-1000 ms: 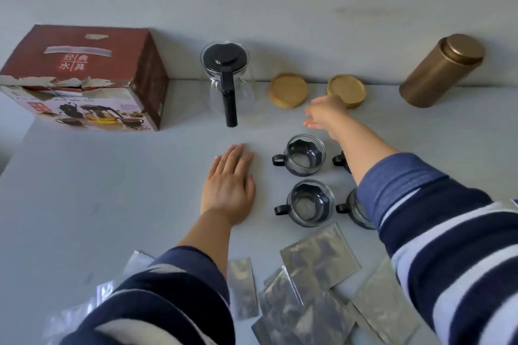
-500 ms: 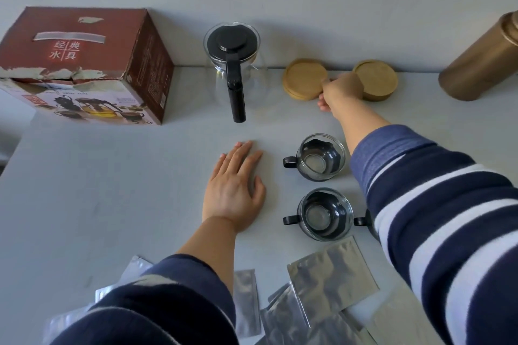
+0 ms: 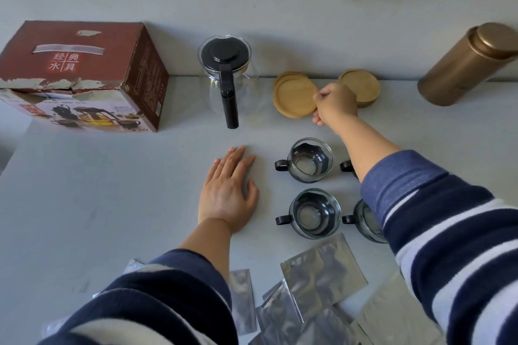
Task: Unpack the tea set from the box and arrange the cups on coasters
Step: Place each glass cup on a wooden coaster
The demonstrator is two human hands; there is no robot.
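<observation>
**Right hand at the coasters, cups waiting on the bare table**

At far left the red-brown box [image 3: 81,75] sits against the wall, its torn edge facing the camera and a picture of the tea set on its front. To its right stands the glass teapot [image 3: 225,75], black lid on top and black handle pointing toward the person.

The left hand [image 3: 228,193] lies flat on the grey table [image 3: 98,190], palm down, fingers straight and relaxed — it holds nothing.

Right of it are the glass cups with black handles: a far cup [image 3: 309,161] and a near cup [image 3: 315,214] in full view, plus two more (a handle [image 3: 346,166] and part of a rim [image 3: 364,221]) largely hidden under the striped right sleeve [image 3: 448,246]. All four stand directly on the table.

Further back, the left coaster stack [image 3: 294,95] of round bamboo discs rests near the wall. The right hand [image 3: 335,103] grips its right edge, fingers curled, thumb on top; whether the top disc is lifted clear cannot be told from here. Just behind the hand lies a second coaster stack [image 3: 361,87].

Along the near edge silver foil pouches [image 3: 322,277] lie scattered and overlapping. At far right a bronze tin canister [image 3: 471,64] stands by the wall — its lid on.
</observation>
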